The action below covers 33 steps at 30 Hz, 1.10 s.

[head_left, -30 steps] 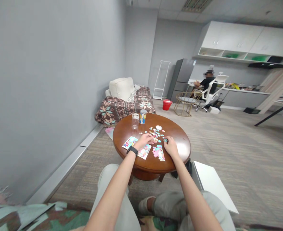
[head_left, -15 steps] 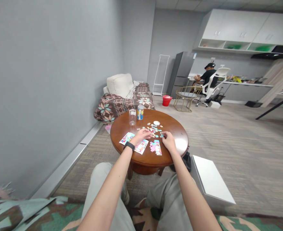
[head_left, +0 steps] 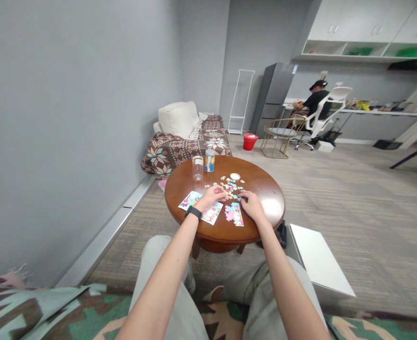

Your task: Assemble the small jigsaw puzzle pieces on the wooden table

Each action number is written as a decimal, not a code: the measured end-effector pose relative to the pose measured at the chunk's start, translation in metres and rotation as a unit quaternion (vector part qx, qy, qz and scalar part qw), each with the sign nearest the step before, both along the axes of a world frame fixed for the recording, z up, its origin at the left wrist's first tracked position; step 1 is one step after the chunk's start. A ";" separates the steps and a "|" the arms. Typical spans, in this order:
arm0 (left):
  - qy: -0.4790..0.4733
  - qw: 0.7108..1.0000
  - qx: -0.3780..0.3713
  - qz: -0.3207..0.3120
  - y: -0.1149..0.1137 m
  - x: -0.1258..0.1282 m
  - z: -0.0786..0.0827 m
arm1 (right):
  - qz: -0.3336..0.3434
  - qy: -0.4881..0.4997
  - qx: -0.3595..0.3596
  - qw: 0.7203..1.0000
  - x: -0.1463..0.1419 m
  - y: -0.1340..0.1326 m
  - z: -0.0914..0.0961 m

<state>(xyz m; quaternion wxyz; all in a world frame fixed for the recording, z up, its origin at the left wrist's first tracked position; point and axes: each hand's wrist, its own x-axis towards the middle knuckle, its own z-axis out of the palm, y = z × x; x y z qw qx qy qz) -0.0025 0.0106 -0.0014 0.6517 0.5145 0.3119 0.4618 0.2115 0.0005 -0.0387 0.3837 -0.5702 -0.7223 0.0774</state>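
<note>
On the round wooden table lies a pile of loose jigsaw puzzle pieces. My left hand, a black watch at its wrist, is at the pile's left edge with fingers drawn together; whatever they may hold is too small to make out. At the right side of the pile, my right hand has its fingertips closed down on a small puzzle piece. A joined section of puzzle lies between the hands, nearer to me. Two printed picture sheets lie partly under my left wrist.
A clear glass, a blue-and-yellow can and a white round lid stand toward the table's far side. A white box is at the right by my leg. Farther off are a red bucket and a seated person.
The camera view has shifted a little, so the whole scene sits slightly higher and the table farther right. Both hands stay by the loose pieces, with only small finger movement.
</note>
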 end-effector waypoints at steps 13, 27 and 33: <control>0.014 1.000 0.001 0.000 -0.004 0.000 0.006 | -0.066 0.000 0.024 0.998 -0.004 -0.007 0.008; 0.006 1.000 -0.001 -0.008 -0.005 -0.001 0.006 | -0.084 -0.024 0.003 0.996 -0.006 -0.010 0.013; 0.017 1.000 -0.002 -0.007 -0.002 -0.001 0.004 | -0.084 -0.026 0.003 0.996 -0.006 -0.011 0.012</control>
